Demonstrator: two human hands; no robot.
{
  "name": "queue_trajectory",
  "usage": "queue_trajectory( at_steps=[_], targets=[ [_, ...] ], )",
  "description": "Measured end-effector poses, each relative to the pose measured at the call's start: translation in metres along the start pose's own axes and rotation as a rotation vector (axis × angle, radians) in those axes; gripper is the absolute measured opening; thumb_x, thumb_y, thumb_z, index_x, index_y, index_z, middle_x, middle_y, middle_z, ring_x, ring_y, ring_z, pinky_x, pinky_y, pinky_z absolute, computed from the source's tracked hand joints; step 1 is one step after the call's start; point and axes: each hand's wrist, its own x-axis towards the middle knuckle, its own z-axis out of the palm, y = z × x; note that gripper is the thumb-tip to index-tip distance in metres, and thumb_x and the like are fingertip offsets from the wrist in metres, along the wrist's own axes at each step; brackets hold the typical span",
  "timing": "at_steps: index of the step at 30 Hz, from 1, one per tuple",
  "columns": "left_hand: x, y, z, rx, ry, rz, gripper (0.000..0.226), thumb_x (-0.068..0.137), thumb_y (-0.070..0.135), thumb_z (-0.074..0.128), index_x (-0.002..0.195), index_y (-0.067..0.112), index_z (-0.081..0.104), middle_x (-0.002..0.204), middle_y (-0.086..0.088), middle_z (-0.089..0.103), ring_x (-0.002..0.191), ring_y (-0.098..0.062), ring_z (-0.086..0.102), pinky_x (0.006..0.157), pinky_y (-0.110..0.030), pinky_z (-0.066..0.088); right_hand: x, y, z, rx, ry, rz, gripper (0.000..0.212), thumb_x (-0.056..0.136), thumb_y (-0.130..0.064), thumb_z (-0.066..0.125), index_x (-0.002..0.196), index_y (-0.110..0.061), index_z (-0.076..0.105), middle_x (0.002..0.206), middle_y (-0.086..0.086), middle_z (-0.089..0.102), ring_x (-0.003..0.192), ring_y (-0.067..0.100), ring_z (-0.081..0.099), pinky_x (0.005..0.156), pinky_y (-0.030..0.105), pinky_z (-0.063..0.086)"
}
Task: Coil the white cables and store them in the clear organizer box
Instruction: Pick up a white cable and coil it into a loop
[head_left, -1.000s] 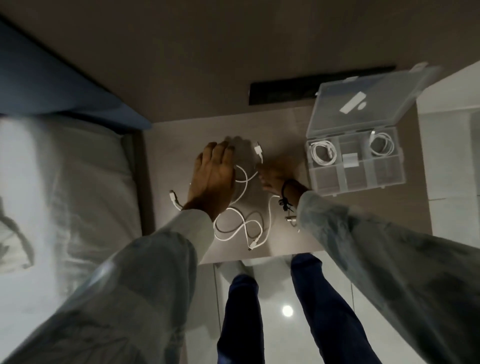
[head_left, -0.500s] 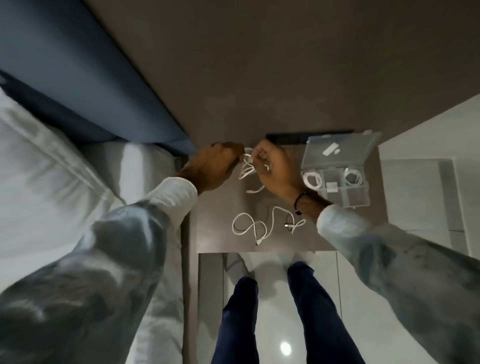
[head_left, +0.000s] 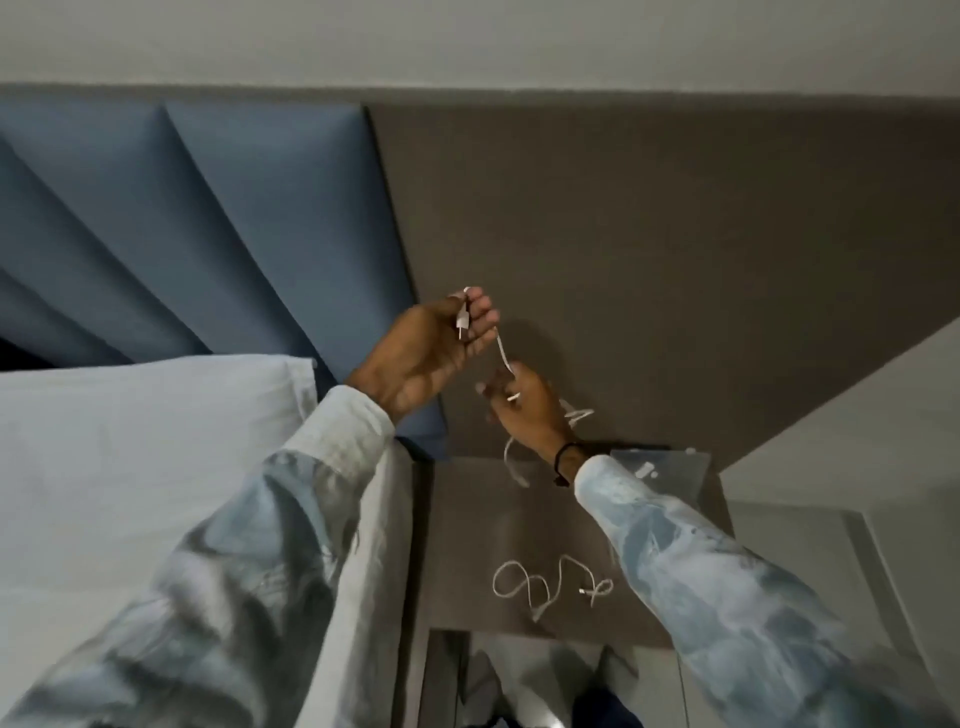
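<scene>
A white pillowed bed (head_left: 130, 441) lay at the left below a blue padded headboard (head_left: 234, 208), with a brown wall panel (head_left: 649, 249) beyond it and a small grey-brown bedside table (head_left: 467, 525) below that. The left hand (head_left: 431, 348) pinched the plug end of a thin white cable (head_left: 503, 358) between thumb and fingers, and the right hand (head_left: 524, 410) was closed loosely around its middle, the rest dangling over the table. A second white cable (head_left: 540, 584) lay looped on the tabletop, and the clear plastic organizer box (head_left: 660, 470) stood at the far right corner, mostly hidden by the sleeve (head_left: 701, 571), so any lettering on its lid label seemed unreadable.
</scene>
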Motion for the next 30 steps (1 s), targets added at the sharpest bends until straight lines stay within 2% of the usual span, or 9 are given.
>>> queue_trajectory(
  at_steps=[4,8,10,12,15,17,24,27,30],
  targets=[
    [-0.009,0.024,0.000,-0.358,0.086,0.276,0.022,0.108,0.012,0.039,0.107,0.012,0.061,0.094,-0.002,0.078,0.093,-0.016,0.073,0.093,-0.030,0.055,-0.005,-0.026,0.005,0.131,-0.062,0.080,0.023,0.094,-0.029,0.068,0.080,-0.018,0.055,0.052,-0.004,0.050,0.041,0.006,0.047,0.045,0.025,0.045],
    [-0.013,0.029,-0.017,-0.200,0.443,0.609,0.012,0.104,0.011,0.054,0.107,0.004,0.064,0.097,-0.011,0.071,0.093,-0.021,0.070,0.094,-0.033,0.059,-0.008,-0.049,-0.002,0.220,-0.186,0.151,0.018,0.091,-0.039,0.071,0.084,-0.026,0.061,0.051,-0.016,0.047,0.043,0.001,0.036,0.039,0.018,0.029],
    [-0.021,0.023,-0.031,0.158,0.620,0.835,0.014,0.101,0.012,0.059,0.096,0.003,0.069,0.088,-0.010,0.070,0.085,-0.018,0.067,0.091,-0.031,0.059,-0.009,-0.065,-0.006,0.234,-0.265,0.095,0.009,0.095,-0.031,0.068,0.089,-0.024,0.067,0.049,-0.020,0.051,0.037,-0.001,0.033,0.037,0.015,0.024],
    [-0.027,0.013,-0.054,0.843,0.655,1.025,0.020,0.100,0.014,0.059,0.083,0.007,0.068,0.073,-0.005,0.064,0.071,-0.015,0.061,0.073,-0.026,0.053,-0.009,-0.078,-0.011,0.193,-0.265,0.021,0.014,0.098,-0.021,0.065,0.100,-0.012,0.075,0.063,-0.017,0.064,0.039,-0.004,0.045,0.039,0.010,0.032],
    [-0.036,0.006,-0.079,1.668,0.253,0.940,0.020,0.095,0.004,0.053,0.075,0.009,0.053,0.073,-0.012,0.059,0.068,-0.032,0.060,0.064,-0.045,0.052,-0.009,-0.090,-0.027,0.070,-0.195,-0.079,0.019,0.097,-0.015,0.065,0.101,-0.003,0.079,0.096,0.005,0.079,0.078,-0.005,0.066,0.074,0.007,0.049],
    [-0.044,0.000,-0.082,1.780,0.017,0.851,0.016,0.095,0.000,0.052,0.079,0.004,0.056,0.082,-0.015,0.062,0.075,-0.035,0.061,0.070,-0.047,0.051,-0.004,-0.094,-0.040,-0.042,-0.177,-0.123,0.017,0.093,-0.023,0.071,0.093,-0.011,0.082,0.096,0.005,0.081,0.089,0.007,0.070,0.089,0.024,0.052],
    [-0.074,-0.024,-0.068,1.283,-0.181,0.380,0.030,0.108,0.019,0.045,0.102,0.010,0.074,0.076,0.000,0.059,0.069,-0.013,0.054,0.072,-0.027,0.045,0.005,-0.094,-0.062,-0.181,-0.071,-0.182,0.034,0.068,-0.058,0.080,0.074,-0.025,0.079,0.069,-0.002,0.076,0.062,0.006,0.065,0.064,0.036,0.057],
    [-0.085,-0.018,-0.061,0.740,-0.337,0.205,0.029,0.104,0.024,0.052,0.104,0.003,0.073,0.075,-0.004,0.062,0.071,-0.014,0.057,0.074,-0.021,0.050,-0.006,-0.089,-0.055,-0.098,-0.033,-0.160,0.055,0.064,-0.067,0.081,0.067,-0.013,0.072,0.058,0.000,0.067,0.054,0.006,0.054,0.056,0.027,0.047],
    [-0.087,-0.005,-0.045,0.140,-0.341,0.237,0.021,0.091,0.027,0.073,0.103,0.009,0.076,0.082,0.000,0.070,0.076,-0.010,0.064,0.078,-0.022,0.057,-0.023,-0.085,-0.036,-0.004,-0.034,-0.106,0.068,0.079,-0.070,0.065,0.057,-0.005,0.057,0.051,-0.002,0.052,0.050,0.008,0.044,0.057,0.026,0.039]
  ],
)
